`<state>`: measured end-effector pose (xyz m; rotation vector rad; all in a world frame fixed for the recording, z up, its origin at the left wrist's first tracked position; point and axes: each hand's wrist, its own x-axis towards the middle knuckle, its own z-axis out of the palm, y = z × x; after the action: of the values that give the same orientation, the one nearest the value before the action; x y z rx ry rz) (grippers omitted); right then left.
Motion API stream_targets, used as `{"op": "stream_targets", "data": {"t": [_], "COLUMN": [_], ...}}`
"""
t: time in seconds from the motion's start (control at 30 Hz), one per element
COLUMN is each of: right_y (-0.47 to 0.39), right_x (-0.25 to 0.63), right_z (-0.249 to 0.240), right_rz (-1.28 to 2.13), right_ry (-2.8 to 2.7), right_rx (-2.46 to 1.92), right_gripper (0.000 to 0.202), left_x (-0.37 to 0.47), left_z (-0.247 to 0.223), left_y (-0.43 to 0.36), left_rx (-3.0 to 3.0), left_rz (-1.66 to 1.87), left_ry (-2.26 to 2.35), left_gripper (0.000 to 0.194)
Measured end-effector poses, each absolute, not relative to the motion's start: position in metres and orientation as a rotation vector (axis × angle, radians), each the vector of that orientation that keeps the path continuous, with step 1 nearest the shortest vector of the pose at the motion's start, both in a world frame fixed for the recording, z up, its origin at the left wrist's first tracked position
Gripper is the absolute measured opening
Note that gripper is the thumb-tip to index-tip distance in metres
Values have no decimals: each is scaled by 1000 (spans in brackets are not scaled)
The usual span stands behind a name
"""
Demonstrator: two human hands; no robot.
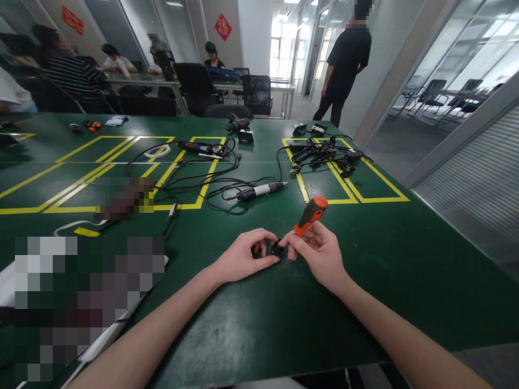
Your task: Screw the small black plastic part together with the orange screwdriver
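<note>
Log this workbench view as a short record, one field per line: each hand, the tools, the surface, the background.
Left hand: thumb and fingertips around a small black part, detail too small to read
Right hand: holds an orange-and-black screwdriver, handle tilted upward, tip not visible; fingertips close by the part
Nearest loose tool: silver-and-black corded electric screwdriver, lying beyond the hands
Farther tool: power drill, near the far edge
Surface: green table with yellow tape lines
Background: person in black, standing

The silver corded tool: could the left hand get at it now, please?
Probably not while the left hand holds the small black part; otherwise, the silver corded tool lies ahead, seemingly unobstructed.
</note>
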<state>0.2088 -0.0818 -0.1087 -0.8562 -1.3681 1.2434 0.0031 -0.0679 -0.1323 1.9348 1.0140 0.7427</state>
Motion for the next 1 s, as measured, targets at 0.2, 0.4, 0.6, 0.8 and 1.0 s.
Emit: {"op": "stream_targets", "data": {"t": [0.2,0.4,0.6,0.8,1.0], "right_y": [-80,-83,-79,-80,-84], "right_x": [211,207,210,209,206], "right_z": [-106,-112,-110,-112,-110], "right_rz": [1241,1286,1217,1316,1291], "right_ry": [-1417,-1351,-1400,-1358,-1334], "right_rx": [-843,-779,-845,-788,-799], "right_gripper": [22,25,23,24,20], "left_x": [3,4,3,4,5], "left_z": [-133,-133,-135,-134,-134], "left_y": [-68,-69,-70,-75,-76], "left_rx": [1941,1980,2083,2197,2269], "left_rz": [743,745,764,742,740], "left_ry": [1004,1010,1023,1079,1099], "left_gripper": [32,33,32,28,25]}}
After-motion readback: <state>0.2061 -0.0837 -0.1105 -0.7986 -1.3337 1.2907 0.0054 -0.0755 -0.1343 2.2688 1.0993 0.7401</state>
